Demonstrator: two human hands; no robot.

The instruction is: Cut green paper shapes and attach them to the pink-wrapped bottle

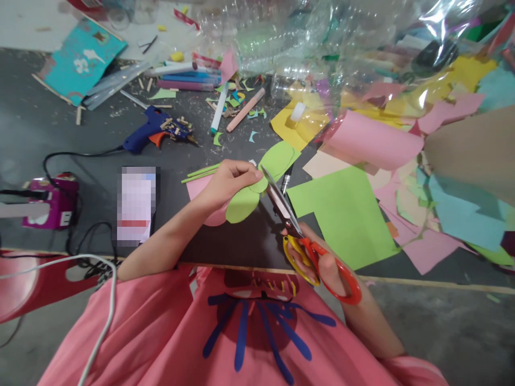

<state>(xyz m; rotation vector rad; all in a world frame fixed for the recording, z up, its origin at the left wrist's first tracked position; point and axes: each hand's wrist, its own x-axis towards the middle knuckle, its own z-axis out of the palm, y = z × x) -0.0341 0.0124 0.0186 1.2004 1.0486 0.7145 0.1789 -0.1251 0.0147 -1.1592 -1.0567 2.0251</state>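
Note:
My left hand (231,182) pinches a small piece of light green paper (258,185) between thumb and fingers. In my right hand (322,262) are scissors (300,230) with a red and a yellow handle loop; their blades point up and left, the tips at the edge of that paper. Beneath and beside my left hand lie a rounded green paper shape (242,206), pink paper (215,217) and thin green strips (201,172). Just beyond the blade tips is another green paper piece (277,158) with a curved outline. A pen (286,181) lies partly behind the scissors.
A blue glue gun (147,128) with a black cord and a phone (135,206) lie to the left. Green paper (350,214) and pink paper (370,140) spread on the right. Clear plastic bottles (298,75), markers (219,107) and paper scraps crowd the back.

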